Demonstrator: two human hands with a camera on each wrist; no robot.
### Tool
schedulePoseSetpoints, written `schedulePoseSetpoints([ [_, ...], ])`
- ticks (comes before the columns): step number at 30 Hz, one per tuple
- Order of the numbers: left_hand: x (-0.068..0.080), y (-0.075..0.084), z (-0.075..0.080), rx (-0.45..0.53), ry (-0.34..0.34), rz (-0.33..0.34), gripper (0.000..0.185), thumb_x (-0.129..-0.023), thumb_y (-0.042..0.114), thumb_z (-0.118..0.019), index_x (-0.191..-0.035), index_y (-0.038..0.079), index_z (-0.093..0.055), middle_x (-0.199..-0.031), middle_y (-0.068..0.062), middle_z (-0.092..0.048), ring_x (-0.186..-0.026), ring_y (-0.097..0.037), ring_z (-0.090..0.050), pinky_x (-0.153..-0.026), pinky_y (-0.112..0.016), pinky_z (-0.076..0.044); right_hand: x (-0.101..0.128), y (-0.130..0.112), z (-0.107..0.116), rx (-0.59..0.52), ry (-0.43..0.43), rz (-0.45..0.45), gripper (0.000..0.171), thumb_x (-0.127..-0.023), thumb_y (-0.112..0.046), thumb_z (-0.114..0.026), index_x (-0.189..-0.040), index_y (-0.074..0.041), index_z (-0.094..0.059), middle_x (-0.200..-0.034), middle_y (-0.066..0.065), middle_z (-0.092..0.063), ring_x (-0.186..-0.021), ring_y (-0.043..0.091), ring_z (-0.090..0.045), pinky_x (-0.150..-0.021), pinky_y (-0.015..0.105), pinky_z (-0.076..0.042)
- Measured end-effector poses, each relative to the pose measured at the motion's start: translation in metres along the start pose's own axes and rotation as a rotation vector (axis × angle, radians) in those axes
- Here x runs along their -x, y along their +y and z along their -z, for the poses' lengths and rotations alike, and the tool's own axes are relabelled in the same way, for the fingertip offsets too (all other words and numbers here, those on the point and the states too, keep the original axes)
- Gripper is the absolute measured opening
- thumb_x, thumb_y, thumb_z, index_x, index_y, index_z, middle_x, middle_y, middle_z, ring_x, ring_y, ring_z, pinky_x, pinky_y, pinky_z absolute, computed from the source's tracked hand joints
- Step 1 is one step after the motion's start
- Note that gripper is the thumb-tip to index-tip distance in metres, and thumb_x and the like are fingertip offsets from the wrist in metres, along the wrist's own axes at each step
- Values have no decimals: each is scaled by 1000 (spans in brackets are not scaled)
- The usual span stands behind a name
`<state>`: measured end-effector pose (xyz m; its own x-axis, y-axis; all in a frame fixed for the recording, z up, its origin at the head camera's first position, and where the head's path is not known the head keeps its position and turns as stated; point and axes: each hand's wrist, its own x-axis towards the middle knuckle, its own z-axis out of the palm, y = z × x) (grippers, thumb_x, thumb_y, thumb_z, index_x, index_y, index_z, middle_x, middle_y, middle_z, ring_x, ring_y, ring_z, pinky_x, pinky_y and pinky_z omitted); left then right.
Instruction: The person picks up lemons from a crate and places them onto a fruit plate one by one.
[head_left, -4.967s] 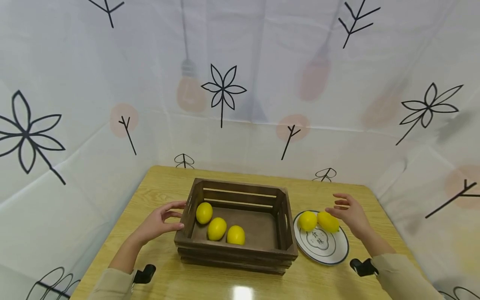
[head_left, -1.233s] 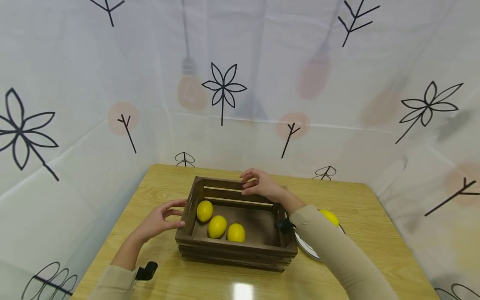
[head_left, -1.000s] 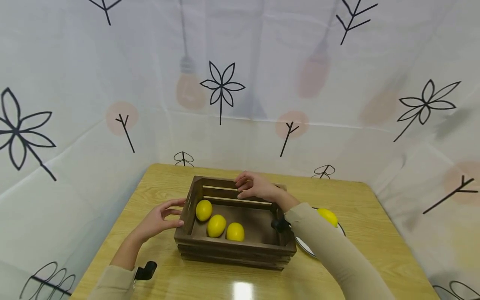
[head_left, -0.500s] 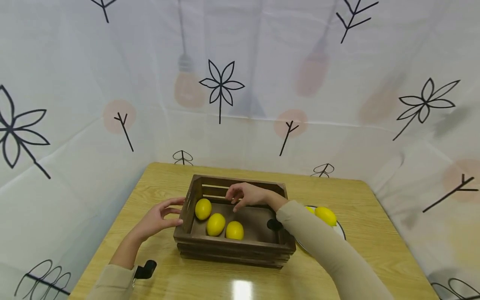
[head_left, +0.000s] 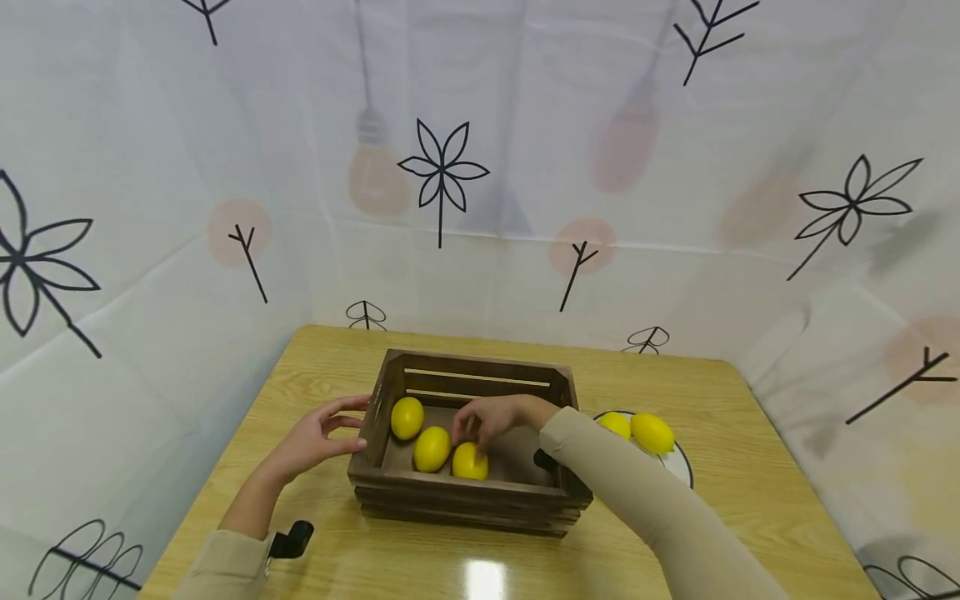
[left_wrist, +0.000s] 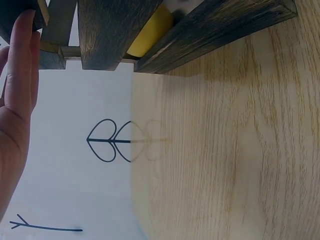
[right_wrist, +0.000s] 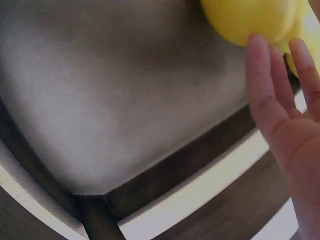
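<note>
Smooth yellow oval lemon (head_left: pixel 470 465), lower centre: likely light, firm, slick.
We'd pinch its waist; right hand (head_left: pixel 490 417), left hand (head_left: pixel 318 436): fingers loosely spread.

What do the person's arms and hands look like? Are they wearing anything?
The left sleeve and right sleeve are plain beige. The left hand and right hand wear no gloves. A small black gadget sits by the left sleeve's end; another black piece peeks out by the right's.

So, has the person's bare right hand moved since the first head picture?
Yes, leftward against the brown slatted wooden crate. The bare right hand was by the round white plate; now it is inside, at the crate's rightmost yellow oval lemon.
</note>
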<state>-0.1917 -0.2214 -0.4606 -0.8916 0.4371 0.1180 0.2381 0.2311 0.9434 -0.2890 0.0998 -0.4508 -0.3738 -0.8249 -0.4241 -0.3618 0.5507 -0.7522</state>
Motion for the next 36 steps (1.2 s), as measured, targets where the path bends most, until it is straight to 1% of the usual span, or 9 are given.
schedulePoseSetpoints([
  [4, 0, 1, 0, -3, 2, -1, 61, -85, 11, -69, -139, 6, -42, -140, -19, -38, -112, -25, -52, -82, -31, -49, -1, 2, -2, 63, -41, -44, 37, -73, 6, -75, -106, -6, -64, -113, -2, -58, -103, 18, -55, -86, 29, -46],
  [7, 0, 1, 0, 2, 3, -2, 61, -85, 10, -69, -139, 5, -42, -139, -19, -38, -112, -23, -52, -82, -31, -49, -3, 2, -3, 91, -72, -65, 40, -72, 7, -75, -108, -7, -64, -114, -1, -57, -100, 17, -55, -83, 27, -46],
  [11, 1, 1, 1, 3, 4, 1, 60, -85, 10, -69, -139, 5, -42, -140, -19, -38, -112, -25, -51, -82, -31, -49, -7, 2, -6, 125, -109, -90, 47, -71, 9, -75, -113, -8, -63, -120, -2, -54, -105, 12, -51, -85, 24, -44],
  [15, 1, 1, 1, 4, 4, 9, 61, -85, 11, -69, -139, 6, -42, -140, -19, -38, -113, -30, -50, -81, -31, -49, -10, 2, -8, 135, -122, -106, 50, -70, 12, -74, -115, -6, -62, -122, -1, -54, -110, 8, -47, -91, 24, -41],
  [20, 0, 1, 1, 12, 0, 11, 61, -85, 11, -69, -139, 6, -42, -141, -18, -37, -114, -33, -49, -81, -31, -50, -11, 3, -11, 165, -121, -139, 51, -70, 9, -76, -115, -9, -60, -119, -2, -54, -107, 6, -47, -91, 23, -39],
  [26, -1, 1, 0, -6, 2, 7, 61, -85, 11, -69, -139, 6, -42, -140, -18, -38, -114, -33, -49, -83, -31, -49, -10, 5, -12, 137, -94, -156, 46, -68, 9, -78, -104, -12, -58, -109, -5, -54, -98, 7, -47, -79, 22, -44],
  [31, 0, 3, 0, -12, 3, 13, 60, -85, 13, -69, -139, 7, -42, -140, -17, -38, -115, -34, -49, -83, -31, -48, -8, 4, -11, 96, -82, -185, 43, -68, 5, -80, -100, -11, -56, -98, -3, -54, -78, 10, -47, -63, 24, -45],
  [33, 0, 4, 0, -10, 2, 17, 60, -85, 13, -69, -139, 7, -42, -141, -17, -38, -115, -34, -48, -83, -31, -48, -6, 3, -11, 86, -68, -200, 43, -68, 4, -81, -100, -12, -55, -96, -2, -55, -73, 10, -47, -61, 26, -46],
  [36, 0, 4, 0, -7, 0, 22, 60, -85, 13, -69, -139, 7, -42, -141, -18, -38, -115, -35, -48, -83, -31, -49, -3, 1, -9, 73, -44, -212, 43, -68, 2, -81, -99, -12, -55, -96, -1, -55, -70, 11, -49, -65, 34, -51],
])
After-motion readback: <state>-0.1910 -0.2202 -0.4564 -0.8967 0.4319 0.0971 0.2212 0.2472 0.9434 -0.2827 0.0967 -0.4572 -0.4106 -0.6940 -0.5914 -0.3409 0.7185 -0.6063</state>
